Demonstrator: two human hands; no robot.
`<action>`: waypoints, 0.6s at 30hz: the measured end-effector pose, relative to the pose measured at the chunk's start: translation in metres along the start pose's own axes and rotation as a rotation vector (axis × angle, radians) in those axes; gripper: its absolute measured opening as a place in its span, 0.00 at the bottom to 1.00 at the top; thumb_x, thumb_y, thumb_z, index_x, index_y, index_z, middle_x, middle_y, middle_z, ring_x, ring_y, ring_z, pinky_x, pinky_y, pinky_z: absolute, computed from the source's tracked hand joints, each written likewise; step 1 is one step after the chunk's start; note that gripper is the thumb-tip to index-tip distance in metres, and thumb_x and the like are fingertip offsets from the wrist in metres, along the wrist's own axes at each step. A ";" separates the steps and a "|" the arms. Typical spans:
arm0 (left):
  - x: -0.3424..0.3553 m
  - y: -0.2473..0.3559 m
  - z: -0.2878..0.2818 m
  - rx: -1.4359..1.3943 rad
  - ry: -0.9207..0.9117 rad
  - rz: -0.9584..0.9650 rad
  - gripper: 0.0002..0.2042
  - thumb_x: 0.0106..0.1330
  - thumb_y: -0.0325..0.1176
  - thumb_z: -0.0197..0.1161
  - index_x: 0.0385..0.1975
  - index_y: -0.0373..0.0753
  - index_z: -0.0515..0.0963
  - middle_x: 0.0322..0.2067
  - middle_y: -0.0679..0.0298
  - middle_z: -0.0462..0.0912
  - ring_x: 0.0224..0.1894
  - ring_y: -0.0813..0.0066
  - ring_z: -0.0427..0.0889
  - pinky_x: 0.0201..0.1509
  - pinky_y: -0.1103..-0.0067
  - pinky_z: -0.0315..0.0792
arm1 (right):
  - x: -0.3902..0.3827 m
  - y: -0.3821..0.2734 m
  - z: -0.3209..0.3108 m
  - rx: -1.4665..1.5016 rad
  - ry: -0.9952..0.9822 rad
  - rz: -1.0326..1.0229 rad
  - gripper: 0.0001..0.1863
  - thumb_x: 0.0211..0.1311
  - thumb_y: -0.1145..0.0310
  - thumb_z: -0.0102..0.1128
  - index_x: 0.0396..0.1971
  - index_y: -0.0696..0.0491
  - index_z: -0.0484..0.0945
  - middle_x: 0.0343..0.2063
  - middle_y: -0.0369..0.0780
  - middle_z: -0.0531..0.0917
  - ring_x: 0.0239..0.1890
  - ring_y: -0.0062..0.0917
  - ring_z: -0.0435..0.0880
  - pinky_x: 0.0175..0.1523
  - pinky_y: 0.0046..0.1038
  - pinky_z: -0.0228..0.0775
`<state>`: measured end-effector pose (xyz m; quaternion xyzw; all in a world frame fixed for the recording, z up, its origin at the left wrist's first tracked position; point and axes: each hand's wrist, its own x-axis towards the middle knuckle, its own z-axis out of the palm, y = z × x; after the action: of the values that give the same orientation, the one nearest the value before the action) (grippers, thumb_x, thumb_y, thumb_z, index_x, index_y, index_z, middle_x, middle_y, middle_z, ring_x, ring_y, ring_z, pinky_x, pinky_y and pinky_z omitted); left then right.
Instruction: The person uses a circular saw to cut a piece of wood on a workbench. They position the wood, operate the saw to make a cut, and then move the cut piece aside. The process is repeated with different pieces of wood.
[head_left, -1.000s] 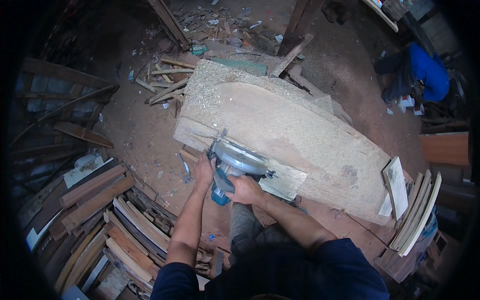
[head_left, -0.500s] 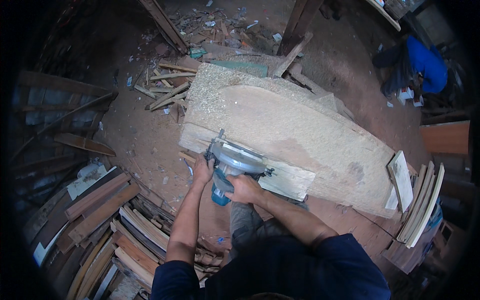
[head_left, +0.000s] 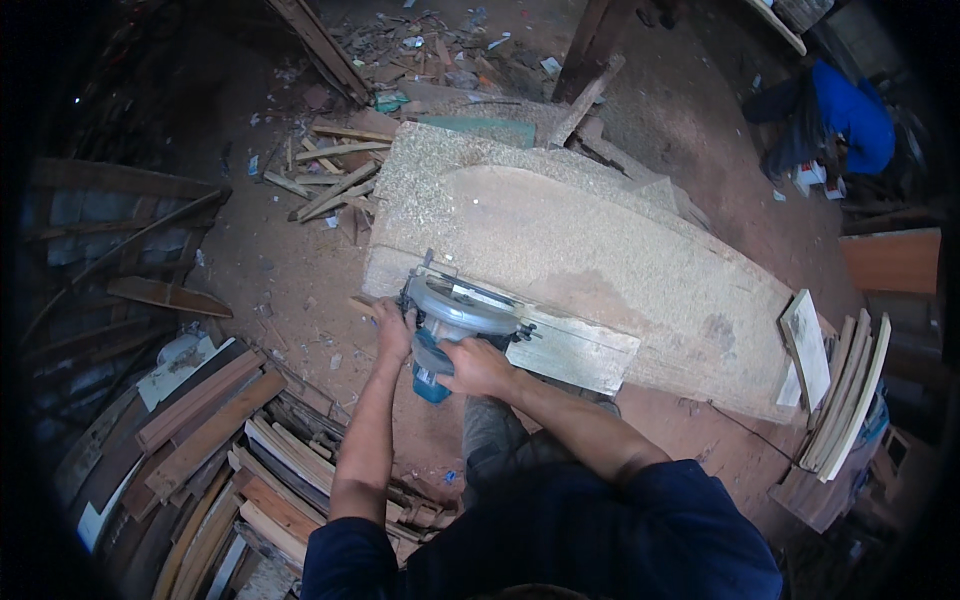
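Observation:
A circular saw (head_left: 465,309) with a silver guard and a teal motor housing rests on a pale wooden plank (head_left: 578,356) along the near edge of a sawdust-covered work surface (head_left: 600,250). My right hand (head_left: 477,368) is wrapped round the saw's rear handle. At the saw's left end, my left hand (head_left: 394,333) is closed on its front part; the exact grip is partly hidden. The blade cannot be seen under the guard and base. The plank's bare right part extends beyond the saw.
Stacked boards (head_left: 215,430) fill the lower left. Scrap sticks (head_left: 340,180) litter the ground beyond the surface's left end. Upright planks (head_left: 845,390) lean at its right end. A person in blue (head_left: 850,120) bends down at the far right. A wooden post (head_left: 592,50) stands behind.
The saw and both my hands have slid a little to the left along the plank, showing more of its right part. The view has shifted slightly.

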<state>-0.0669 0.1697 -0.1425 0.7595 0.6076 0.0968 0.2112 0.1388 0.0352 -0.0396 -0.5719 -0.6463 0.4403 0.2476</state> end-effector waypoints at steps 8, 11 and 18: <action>0.027 -0.077 0.019 0.149 0.069 0.075 0.27 0.65 0.36 0.62 0.58 0.25 0.64 0.58 0.34 0.67 0.60 0.35 0.68 0.67 0.59 0.62 | 0.014 -0.008 0.007 0.004 0.007 -0.039 0.31 0.54 0.53 0.66 0.55 0.57 0.76 0.39 0.58 0.83 0.43 0.52 0.84 0.50 0.46 0.77; 0.013 -0.088 0.003 -0.119 0.040 0.062 0.30 0.66 0.39 0.63 0.61 0.23 0.64 0.57 0.34 0.69 0.61 0.35 0.67 0.69 0.61 0.61 | -0.002 -0.004 0.012 -0.050 0.016 -0.132 0.33 0.54 0.53 0.66 0.57 0.56 0.76 0.40 0.57 0.84 0.43 0.50 0.84 0.51 0.45 0.77; -0.110 0.122 -0.054 -0.041 0.155 0.216 0.29 0.66 0.42 0.66 0.58 0.25 0.69 0.56 0.41 0.71 0.61 0.46 0.70 0.68 0.61 0.61 | -0.159 0.004 -0.100 0.024 0.009 0.143 0.31 0.51 0.52 0.67 0.56 0.49 0.79 0.41 0.51 0.85 0.45 0.44 0.85 0.53 0.42 0.77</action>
<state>-0.0078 0.0535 -0.0283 0.8062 0.5348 0.1898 0.1674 0.2592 -0.0886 0.0355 -0.6157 -0.5972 0.4620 0.2253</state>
